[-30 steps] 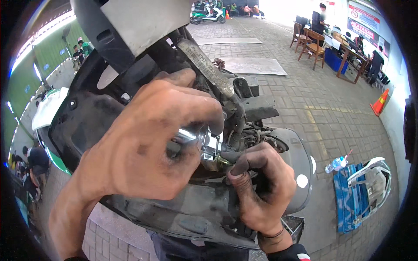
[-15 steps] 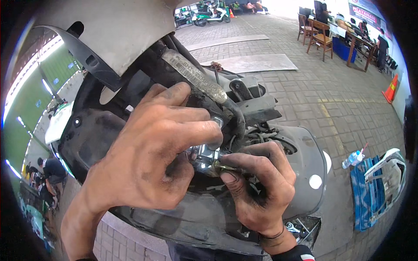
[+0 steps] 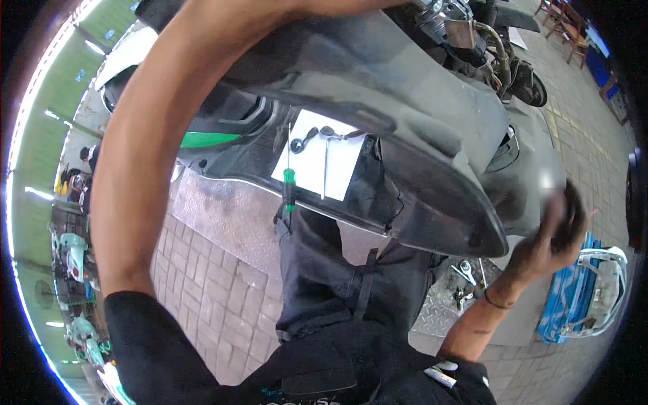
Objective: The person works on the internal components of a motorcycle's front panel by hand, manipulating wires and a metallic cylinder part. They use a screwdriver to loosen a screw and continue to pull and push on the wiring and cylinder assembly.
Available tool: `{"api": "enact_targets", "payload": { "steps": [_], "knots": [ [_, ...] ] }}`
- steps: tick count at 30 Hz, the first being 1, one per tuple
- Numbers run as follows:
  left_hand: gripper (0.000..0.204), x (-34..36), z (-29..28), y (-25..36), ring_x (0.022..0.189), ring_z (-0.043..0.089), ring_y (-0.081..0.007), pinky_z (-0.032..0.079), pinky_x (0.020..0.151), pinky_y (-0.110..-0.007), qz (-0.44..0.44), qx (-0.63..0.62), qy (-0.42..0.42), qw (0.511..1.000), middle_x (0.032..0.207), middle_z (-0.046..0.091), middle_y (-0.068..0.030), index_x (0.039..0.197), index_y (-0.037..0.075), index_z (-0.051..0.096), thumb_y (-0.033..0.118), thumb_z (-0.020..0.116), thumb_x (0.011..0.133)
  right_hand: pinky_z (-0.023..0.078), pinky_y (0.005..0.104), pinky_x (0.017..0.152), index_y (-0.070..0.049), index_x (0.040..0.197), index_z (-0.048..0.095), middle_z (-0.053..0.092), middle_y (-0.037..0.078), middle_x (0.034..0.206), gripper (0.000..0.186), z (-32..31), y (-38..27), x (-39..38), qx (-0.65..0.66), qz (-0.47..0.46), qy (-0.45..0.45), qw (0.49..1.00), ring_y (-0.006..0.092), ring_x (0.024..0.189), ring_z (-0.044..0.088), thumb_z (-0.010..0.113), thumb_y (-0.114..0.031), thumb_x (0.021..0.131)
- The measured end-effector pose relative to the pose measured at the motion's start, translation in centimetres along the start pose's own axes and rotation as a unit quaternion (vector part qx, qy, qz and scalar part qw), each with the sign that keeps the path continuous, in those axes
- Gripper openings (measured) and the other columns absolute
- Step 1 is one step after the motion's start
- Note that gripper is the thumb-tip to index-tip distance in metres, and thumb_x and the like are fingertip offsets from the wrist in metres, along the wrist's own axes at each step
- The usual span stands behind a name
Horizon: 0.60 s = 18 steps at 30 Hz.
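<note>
A scooter's dark bodywork (image 3: 378, 81) fills the upper middle, with chrome and metal parts (image 3: 459, 30) at the top. My left forearm (image 3: 145, 162) arches over it toward these parts; the hand is beyond the top edge. At the right, beside the rounded grey panel, my right hand (image 3: 550, 233) is blurred by motion, fingers bent, their contents unclear. On the footboard lies a white sheet (image 3: 310, 165) with small dark tools, a long metal tool (image 3: 326, 169) and a green-handled screwdriver (image 3: 289, 185).
A ratchet (image 3: 466, 273) and other tools lie on a metal plate right of my legs. A blue mat (image 3: 555, 304) with a white plastic part (image 3: 611, 290) is at lower right. Other scooters (image 3: 77, 256) stand at left; wooden chairs (image 3: 574, 37) are at upper right.
The view has tipped down to the footboard and my legs. My left hand has gone out past the top edge; my right hand has left the chrome fitting and moved rightward.
</note>
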<state>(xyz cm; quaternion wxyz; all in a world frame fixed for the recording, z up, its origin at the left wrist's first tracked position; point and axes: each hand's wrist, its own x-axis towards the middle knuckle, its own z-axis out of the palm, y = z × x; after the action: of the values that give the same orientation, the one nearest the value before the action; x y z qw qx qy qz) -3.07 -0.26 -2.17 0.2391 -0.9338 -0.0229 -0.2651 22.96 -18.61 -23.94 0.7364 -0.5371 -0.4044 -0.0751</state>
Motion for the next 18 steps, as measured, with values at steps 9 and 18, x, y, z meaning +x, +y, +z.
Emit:
{"api": "enact_targets", "payload": {
  "steps": [9, 18],
  "knots": [
    [0.035, -22.7, -0.6, 11.2, 0.111, 0.064, -0.0228, 0.049, 0.100, -0.037, -0.630, 0.285, 0.017, 0.722, 0.126, 0.067, -0.0132, 0.139, 0.001, 0.064, 0.024, 0.061, 0.112, 0.054, 0.0341, 0.085, 0.001, 0.118, 0.073, 0.074, 0.011, 0.107, 0.020, -19.1, 6.5, -19.0, -0.328, 0.212, -0.100, 0.915, 0.0196, 0.098, 0.070, 0.070, -0.005, 0.099],
    [0.016, -32.4, 16.1, 14.0, 0.086, 0.065, -0.0180, 0.053, 0.081, -0.033, -0.534, -0.259, 0.017, 0.804, 0.094, 0.072, -0.0093, 0.111, -0.007, 0.072, 0.007, 0.065, 0.105, 0.058, 0.0508, 0.092, -0.007, 0.110, 0.080, 0.078, 0.022, 0.107, 0.024, -23.9, 12.8, -38.3, -0.423, 0.447, -0.260, 0.744, 0.0420, 0.104, 0.074, 0.066, -0.009, 0.090]
  ]
}}
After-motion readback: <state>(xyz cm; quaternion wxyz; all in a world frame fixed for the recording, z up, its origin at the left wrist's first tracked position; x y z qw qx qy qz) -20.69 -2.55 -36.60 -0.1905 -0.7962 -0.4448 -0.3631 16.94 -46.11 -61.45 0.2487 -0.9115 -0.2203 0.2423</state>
